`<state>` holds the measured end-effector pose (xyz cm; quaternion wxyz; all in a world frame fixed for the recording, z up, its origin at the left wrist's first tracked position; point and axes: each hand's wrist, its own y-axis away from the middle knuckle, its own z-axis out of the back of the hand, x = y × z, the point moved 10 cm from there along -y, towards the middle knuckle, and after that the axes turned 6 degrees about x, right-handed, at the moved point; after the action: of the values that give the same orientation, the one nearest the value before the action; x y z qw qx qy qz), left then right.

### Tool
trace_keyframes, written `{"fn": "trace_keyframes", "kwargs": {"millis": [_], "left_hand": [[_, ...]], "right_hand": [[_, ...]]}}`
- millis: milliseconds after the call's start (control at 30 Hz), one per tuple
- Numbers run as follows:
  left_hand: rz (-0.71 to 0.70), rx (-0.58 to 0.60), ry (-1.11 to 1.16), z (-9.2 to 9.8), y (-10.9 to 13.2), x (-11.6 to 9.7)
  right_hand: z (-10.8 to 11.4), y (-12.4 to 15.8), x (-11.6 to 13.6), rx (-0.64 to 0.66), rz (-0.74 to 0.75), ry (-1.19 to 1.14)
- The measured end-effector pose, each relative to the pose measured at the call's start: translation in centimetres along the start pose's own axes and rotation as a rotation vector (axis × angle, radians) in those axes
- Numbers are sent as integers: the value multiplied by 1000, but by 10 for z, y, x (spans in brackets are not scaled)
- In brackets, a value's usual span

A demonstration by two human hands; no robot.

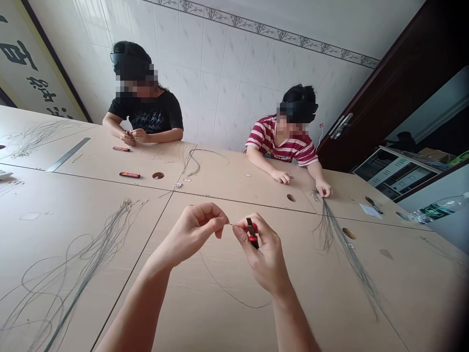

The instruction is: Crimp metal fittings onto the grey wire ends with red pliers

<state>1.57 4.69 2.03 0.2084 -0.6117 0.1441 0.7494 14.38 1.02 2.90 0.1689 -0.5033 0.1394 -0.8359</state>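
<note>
My left hand (200,230) is closed in a pinch on the end of a thin dark cord (223,288), which hangs below it and curves across the table. Facing it, my right hand (262,249) is closed around a small red and black tool (252,232), most of which the fingers hide. Between the two sets of fingertips a short bit of the cord's end shows, and the right thumb and forefinger meet there. Left of my hands lies a loose bundle of similar cords (98,249) with small metallic-looking ends.
Across the table (220,322) sit two people, one in black (157,115), one in red-and-white stripes (262,132) touching another cord bundle (351,259). Red and black sticks (129,174), a metal ruler (69,154), round holes (158,175) and a bottle (439,209) are around.
</note>
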Motion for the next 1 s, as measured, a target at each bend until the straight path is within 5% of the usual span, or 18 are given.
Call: {"fn": "trace_keyframes", "kwargs": {"millis": [733, 1000], "left_hand": [[-9, 29, 41, -4, -4, 8], [-40, 0, 21, -6, -7, 6]], "right_hand": [[-4, -1, 3, -12, 40, 19], [-20, -2, -30, 106, -239, -389]]}}
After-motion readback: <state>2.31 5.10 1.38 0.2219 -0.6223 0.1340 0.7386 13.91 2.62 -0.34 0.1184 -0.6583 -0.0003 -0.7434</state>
